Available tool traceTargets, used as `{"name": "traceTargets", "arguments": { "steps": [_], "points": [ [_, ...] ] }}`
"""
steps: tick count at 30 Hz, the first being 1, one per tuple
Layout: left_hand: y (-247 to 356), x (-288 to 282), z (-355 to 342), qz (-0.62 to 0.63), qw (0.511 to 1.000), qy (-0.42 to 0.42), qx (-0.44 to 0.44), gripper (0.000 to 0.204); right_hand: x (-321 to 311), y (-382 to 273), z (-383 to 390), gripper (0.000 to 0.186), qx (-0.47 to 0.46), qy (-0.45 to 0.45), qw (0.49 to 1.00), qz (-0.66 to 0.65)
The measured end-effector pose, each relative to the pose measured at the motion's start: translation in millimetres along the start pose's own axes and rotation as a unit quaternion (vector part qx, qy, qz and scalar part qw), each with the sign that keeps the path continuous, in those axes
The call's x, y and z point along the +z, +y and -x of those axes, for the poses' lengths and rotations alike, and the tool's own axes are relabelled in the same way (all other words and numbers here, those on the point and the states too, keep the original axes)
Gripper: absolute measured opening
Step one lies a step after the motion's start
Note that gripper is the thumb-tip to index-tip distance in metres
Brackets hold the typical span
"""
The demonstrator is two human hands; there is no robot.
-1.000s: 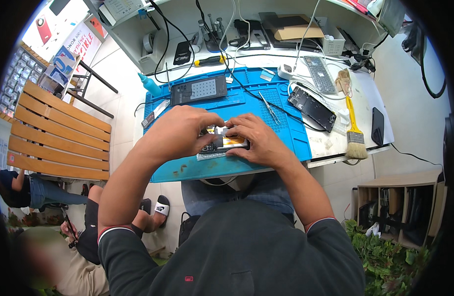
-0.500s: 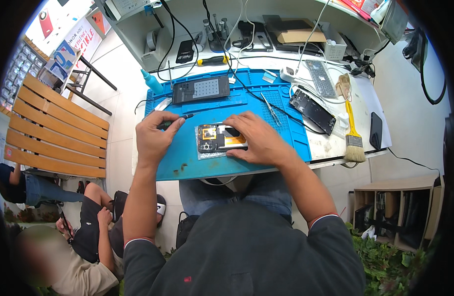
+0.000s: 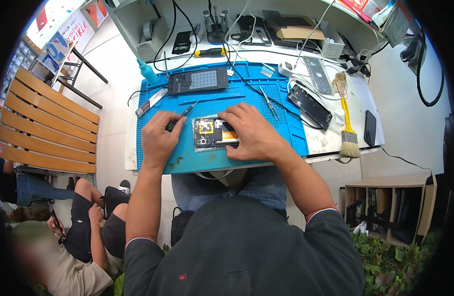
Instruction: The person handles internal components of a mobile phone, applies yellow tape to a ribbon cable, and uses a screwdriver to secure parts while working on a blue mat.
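Note:
In my left hand (image 3: 159, 137) is a slim screwdriver (image 3: 187, 111) with a dark green handle, gripped between thumb and fingers. Its tip points up and to the right, clear of the phone. An opened phone (image 3: 207, 129) lies on a clear plastic sheet, its inner parts and orange-yellow patches showing. My right hand (image 3: 256, 132) holds the phone's right end, fingers along the far edge and thumb on the near one, hiding that end. Both rest on a blue repair mat (image 3: 207, 160). Tweezers (image 3: 269, 102) lie to the right of the phone.
Behind the phone lies a dark panel with a grid (image 3: 202, 80), beside a blue bottle (image 3: 147, 73). To the right are a dismantled phone (image 3: 310, 107), a yellow-handled brush (image 3: 349, 123) and a black phone (image 3: 369, 129). Cables cross the mat. A person (image 3: 84, 241) sits at lower left.
My left hand has turned the screwdriver so its tip now points more upward, away from the phone. My right hand keeps its hold. The whole view has shifted slightly.

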State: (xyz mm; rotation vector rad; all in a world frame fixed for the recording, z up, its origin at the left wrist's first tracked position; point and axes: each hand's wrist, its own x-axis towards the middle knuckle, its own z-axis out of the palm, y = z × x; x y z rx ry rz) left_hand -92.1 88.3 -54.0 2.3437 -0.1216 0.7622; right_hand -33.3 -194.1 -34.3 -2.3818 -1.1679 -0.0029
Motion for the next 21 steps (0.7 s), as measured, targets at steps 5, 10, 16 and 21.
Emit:
{"name": "traceTargets", "arguments": {
  "steps": [5, 10, 16, 21],
  "points": [
    [-2, 3, 1, -0.015, 1.0, -0.008, 0.012, 0.012, 3, 2, 0, 0.084, -0.021, 0.02, 0.999, 0.014],
    [-2, 3, 2, -0.021, 1.0, -0.014, 0.009, 0.012, 7, -3, -7, 0.08, 0.003, 0.022, 1.0, 0.013],
    [-3, 3, 2, -0.026, 1.0, -0.012, 0.012, 0.011, 10, -2, -8, 0.076, -0.006, 0.038, 0.999, 0.021],
    [-4, 3, 2, -0.028, 0.999, -0.016, 0.013, 0.011, 15, 2, -8, 0.075, -0.017, 0.047, 0.999, 0.012]
  ]
}}
